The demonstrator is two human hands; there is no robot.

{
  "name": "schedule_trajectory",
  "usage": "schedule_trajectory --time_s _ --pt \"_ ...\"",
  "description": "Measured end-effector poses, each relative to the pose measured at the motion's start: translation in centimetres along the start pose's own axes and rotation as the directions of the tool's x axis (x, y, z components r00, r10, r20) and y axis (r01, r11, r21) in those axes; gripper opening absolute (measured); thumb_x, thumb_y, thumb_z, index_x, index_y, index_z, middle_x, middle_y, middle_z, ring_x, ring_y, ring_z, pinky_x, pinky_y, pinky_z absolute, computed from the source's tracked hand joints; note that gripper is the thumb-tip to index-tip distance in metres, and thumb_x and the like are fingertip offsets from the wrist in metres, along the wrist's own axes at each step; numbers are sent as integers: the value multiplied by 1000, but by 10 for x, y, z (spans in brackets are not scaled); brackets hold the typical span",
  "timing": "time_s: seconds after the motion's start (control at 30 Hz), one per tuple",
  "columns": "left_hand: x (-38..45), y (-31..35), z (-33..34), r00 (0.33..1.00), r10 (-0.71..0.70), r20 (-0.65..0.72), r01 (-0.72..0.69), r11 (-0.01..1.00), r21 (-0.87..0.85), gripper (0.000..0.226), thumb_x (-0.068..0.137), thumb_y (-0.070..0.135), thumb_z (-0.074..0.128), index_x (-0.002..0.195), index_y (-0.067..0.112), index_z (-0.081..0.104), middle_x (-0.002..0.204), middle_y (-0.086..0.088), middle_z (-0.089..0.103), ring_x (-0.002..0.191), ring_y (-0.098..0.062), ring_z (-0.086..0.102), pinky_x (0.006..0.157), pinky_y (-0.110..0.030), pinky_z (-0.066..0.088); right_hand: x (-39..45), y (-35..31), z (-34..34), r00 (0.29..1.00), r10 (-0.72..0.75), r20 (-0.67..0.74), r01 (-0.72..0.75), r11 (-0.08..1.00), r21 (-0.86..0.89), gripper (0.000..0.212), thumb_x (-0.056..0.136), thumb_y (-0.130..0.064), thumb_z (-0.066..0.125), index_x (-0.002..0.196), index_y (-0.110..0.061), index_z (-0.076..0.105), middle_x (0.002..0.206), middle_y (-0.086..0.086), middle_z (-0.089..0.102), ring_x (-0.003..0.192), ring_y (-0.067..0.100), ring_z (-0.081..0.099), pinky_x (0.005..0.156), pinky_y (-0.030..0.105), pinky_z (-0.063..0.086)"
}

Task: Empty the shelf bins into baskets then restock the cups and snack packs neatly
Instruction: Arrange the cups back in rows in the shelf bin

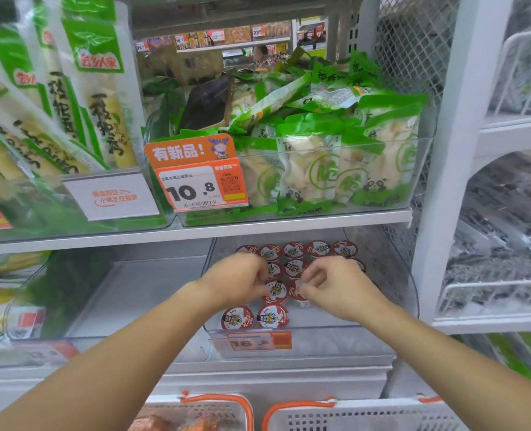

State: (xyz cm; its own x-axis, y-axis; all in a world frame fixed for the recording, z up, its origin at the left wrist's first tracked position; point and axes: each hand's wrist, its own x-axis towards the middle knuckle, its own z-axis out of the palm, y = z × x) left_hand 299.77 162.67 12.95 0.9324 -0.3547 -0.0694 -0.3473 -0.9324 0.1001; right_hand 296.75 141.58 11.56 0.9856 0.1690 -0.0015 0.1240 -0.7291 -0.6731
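Observation:
Several red-lidded cups (270, 315) with a tiger print stand in rows in a clear bin (410, 293) on the lower shelf. My left hand (236, 279) reaches into the bin, its fingers curled on a cup (278, 290) in the middle row. Beside it, my right hand (335, 286) pinches the rim of a neighbouring cup (295, 289). Both hands hide parts of the middle cups. Green snack packs (314, 169) fill the clear bin on the shelf above.
An empty clear bin (127, 293) sits left of the cup bin. Tall green packs (96, 98) lean at upper left. Two white baskets with orange handles (367, 415) stand below. A white wire rack (491, 293) stands to the right. An orange price tag (200, 181) hangs on the upper bin.

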Motion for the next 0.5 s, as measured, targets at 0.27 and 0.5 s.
schedule_trajectory --time_s 0.27,0.5 --pt "-108 92 95 989 71 -132 -135 810 -571 10 87 35 63 81 28 64 63 13 61 60 -5 58 58 -19 43 -137 90 33 990 120 68 -136 921 365 11 83 -16 79 80 -21 70 69 1 70 62 16 69 60 20 50" --pt "-158 127 317 822 98 561 205 868 -452 46 88 38 66 128 18 58 120 0 54 108 -15 53 94 -27 45 -228 252 185 683 455 571 -422 884 -199 33 91 -31 68 122 -24 58 102 -6 48 98 16 56 83 27 48"
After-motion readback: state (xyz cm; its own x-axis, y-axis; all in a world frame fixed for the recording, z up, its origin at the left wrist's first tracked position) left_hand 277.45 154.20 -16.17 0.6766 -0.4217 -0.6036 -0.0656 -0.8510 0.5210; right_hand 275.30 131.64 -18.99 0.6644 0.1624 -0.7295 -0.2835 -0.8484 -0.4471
